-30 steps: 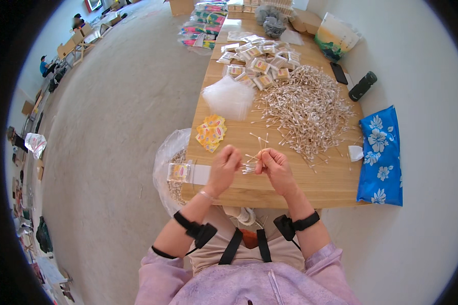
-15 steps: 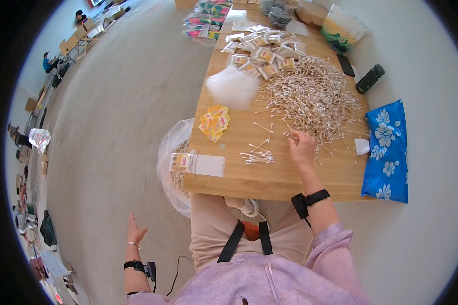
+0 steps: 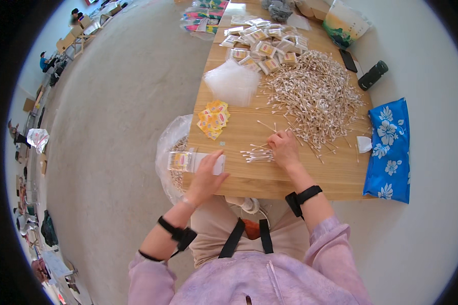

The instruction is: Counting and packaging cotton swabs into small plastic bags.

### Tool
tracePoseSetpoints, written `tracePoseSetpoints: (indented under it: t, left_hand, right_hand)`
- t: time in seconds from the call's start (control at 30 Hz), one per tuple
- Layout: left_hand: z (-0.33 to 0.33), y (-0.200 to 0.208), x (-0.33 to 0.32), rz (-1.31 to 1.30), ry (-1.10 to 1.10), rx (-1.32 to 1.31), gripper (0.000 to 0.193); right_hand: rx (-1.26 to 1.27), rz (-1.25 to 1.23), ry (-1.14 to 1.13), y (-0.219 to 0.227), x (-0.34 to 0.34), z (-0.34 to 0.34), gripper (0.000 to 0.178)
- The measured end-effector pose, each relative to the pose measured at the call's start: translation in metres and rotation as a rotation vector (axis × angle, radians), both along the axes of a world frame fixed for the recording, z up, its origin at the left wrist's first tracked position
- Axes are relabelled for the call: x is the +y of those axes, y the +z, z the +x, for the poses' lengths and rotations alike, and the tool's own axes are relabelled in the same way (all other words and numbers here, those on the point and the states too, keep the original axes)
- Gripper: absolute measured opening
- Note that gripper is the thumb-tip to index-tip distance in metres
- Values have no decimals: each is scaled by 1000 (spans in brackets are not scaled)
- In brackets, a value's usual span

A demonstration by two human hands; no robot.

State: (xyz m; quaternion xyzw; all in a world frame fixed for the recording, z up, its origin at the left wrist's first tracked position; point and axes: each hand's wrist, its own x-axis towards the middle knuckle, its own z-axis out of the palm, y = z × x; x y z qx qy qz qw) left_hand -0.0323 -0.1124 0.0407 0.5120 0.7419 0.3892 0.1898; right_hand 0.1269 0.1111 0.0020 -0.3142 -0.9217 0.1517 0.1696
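My right hand [image 3: 284, 148] is bent over the wooden table at the right end of a small row of cotton swabs [image 3: 258, 154]. Its fingertips are pinched together around cotton swabs, partly hidden by the fingers. Beyond it spreads a big loose heap of cotton swabs [image 3: 320, 99]. My left hand [image 3: 206, 179] is open, fingers apart, above a white flap [image 3: 218, 165] at the table's left edge. Beside that hand lies a clear pack of cotton swabs [image 3: 179, 161] with a yellow label. Yellow printed cards [image 3: 213, 120] lie farther up, below a stack of clear plastic bags [image 3: 232, 83].
Filled swab packs [image 3: 264, 46] are piled at the far part of the table. Along the right side are a phone [image 3: 347, 60], a black bottle [image 3: 372, 75] and a blue flowered pouch [image 3: 389, 151]. A clear sack [image 3: 167, 175] hangs beside the left edge.
My left hand has come up from beside the table to above the white flap. My right hand has moved left, from the heap's edge to the small row of swabs.
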Motion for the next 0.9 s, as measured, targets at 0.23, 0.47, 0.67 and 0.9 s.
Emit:
tracePoseSetpoints:
  t: [0.23, 0.47, 0.67, 0.9]
  left_hand:
    - [38, -46, 79, 51, -77, 92, 79]
    - [46, -55, 84, 124, -141, 183, 69]
    - [49, -54, 77, 157, -42, 57, 58]
    - [54, -61, 78, 367, 235, -703, 45]
  right_hand:
    - [187, -132, 22, -13, -18, 16, 9]
    - [275, -78, -64, -12, -28, 20, 21]
    - [120, 22, -303, 1, -13, 19, 28]
    - [-111, 114, 80, -4, -70, 15, 69]
